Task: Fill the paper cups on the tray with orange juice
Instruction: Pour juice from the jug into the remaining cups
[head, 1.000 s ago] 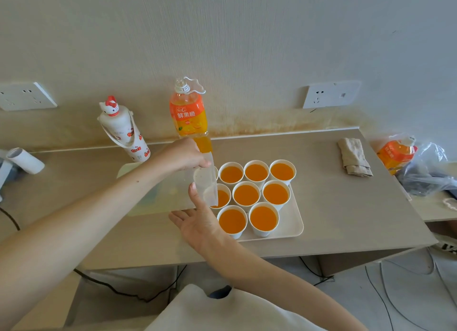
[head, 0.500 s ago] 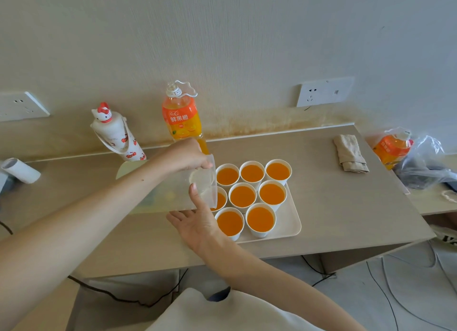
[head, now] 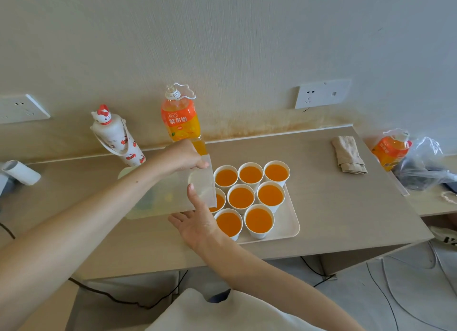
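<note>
Pinching the top edge of a cloudy plastic bag (head: 170, 194), your left hand (head: 184, 157) holds it up just left of the tray (head: 289, 223), its fingers curled onto the plastic. Your right hand (head: 197, 223) sits below with fingers loose and spread, the thumb raised against the bag's lower right edge. A pale round shape shows through the plastic, perhaps a cup, though it is too hazy to be sure. On the tray the paper cups (head: 241, 197) stand close together in rows, each visible one filled with orange juice; the bag covers part of one at the left. The juice bottle (head: 180, 118) stands upright at the back of the desk (head: 321, 202), behind your left hand.
</note>
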Motion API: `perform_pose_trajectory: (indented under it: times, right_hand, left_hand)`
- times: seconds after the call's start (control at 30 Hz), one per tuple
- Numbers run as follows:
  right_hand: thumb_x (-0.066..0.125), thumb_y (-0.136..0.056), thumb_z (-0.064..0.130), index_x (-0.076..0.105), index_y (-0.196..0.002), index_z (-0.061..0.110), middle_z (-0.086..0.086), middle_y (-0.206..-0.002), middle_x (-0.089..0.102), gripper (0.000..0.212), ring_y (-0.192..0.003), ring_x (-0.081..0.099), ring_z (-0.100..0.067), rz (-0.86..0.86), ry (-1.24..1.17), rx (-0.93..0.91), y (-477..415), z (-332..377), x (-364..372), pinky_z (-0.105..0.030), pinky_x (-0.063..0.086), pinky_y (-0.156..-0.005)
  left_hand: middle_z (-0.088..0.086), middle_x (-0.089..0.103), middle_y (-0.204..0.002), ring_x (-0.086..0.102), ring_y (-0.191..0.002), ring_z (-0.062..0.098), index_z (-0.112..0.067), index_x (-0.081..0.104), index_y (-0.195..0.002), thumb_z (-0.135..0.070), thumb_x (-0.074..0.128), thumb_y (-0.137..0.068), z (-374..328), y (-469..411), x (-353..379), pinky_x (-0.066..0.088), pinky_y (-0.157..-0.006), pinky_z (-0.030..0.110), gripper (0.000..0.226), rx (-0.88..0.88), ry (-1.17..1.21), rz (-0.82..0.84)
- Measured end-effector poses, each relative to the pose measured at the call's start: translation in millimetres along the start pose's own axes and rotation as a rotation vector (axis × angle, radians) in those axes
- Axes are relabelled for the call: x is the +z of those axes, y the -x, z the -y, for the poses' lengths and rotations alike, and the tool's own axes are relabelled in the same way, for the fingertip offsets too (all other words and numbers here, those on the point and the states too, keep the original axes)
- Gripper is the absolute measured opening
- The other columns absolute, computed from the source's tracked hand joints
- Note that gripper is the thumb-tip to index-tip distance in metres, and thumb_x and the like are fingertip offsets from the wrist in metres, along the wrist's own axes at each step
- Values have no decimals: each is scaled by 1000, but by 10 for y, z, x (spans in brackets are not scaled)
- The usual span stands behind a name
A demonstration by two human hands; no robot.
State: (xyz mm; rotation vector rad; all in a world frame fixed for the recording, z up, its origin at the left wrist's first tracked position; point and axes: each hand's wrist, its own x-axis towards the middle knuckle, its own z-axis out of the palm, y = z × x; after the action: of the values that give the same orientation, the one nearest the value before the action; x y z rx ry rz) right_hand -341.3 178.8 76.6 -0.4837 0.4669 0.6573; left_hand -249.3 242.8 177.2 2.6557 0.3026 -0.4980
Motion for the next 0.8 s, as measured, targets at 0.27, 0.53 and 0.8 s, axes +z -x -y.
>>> perform_pose_trajectory:
  times: [0.27, 0.53, 0.8]
  right_hand:
    - [75, -84, 29, 50, -133, 23, -8, -132, 61, 55, -120, 57, -28, 40, 185, -2, -82, -128, -73, -43, 42, -108]
    - [90, -55, 26, 53, -132, 24, -6, -124, 66, 85, -119, 58, -29, 46, 330, -67, -172, -307, -54, -53, 43, -106]
    - [90, -39, 22, 54, -130, 18, -11, -117, 68, 98, -113, 62, -34, -15, 499, -247, -245, -319, 167, -55, 50, -97]
  left_hand:
    - [0, 44, -57, 38, -52, 13, -11, 50, -60, -33, 68, -87, 398, 154, -38, 28, -51, 25, 39, -37, 219, -9]
    - [-4, 38, -43, 34, -47, 15, -11, 45, -55, -30, 66, -89, 963, 277, 55, 27, -50, 27, 44, -63, 441, -122]
    - [1, 39, -58, 35, -53, 14, -12, 45, -63, -30, 57, -95, 1153, 351, -20, 26, -52, 27, 39, 27, 616, -278]
